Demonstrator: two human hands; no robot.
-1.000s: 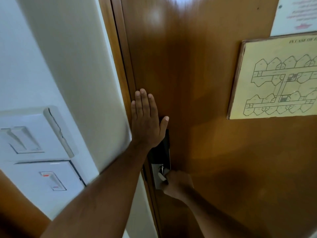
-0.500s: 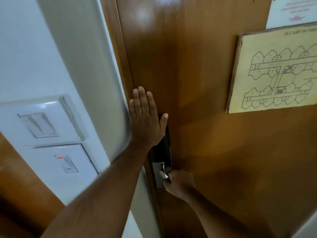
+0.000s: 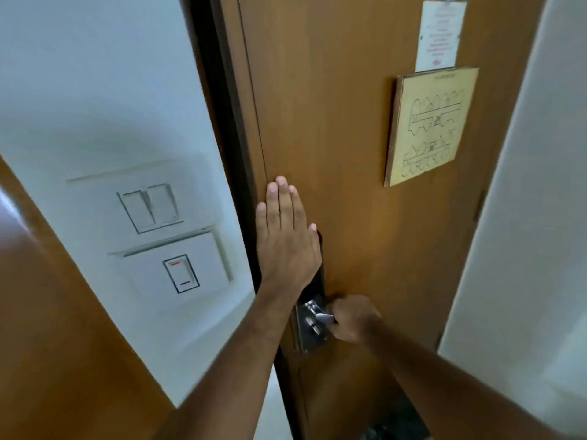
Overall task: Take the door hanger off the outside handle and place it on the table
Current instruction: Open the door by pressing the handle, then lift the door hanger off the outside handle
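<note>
The door hanger is not in view; going by the task it hangs on the outside handle, behind the door point(image 3: 343, 128), so this looks like the opening step, before any reach for it. The right hand point(image 3: 352, 319) has its fingers point(image 3: 341, 308) clenched around the inner lever handle point(image 3: 324, 317), a slim, bright metal bar on a brushed steel plate point(image 3: 311, 328). The left hand point(image 3: 286, 246) lies flat, fingers released and spread, on the door's latch edge, over a dark lock housing point(image 3: 319, 277). Next, I judge, the door must swing open far enough to reach round to the outer handle. The door is smooth, glossy brown wood. On it hang a stiff yellowish floor plan board point(image 3: 428, 128) and a white paper notice point(image 3: 440, 36). White plastic wall switches point(image 3: 155, 236) sit left of the frame.
</note>
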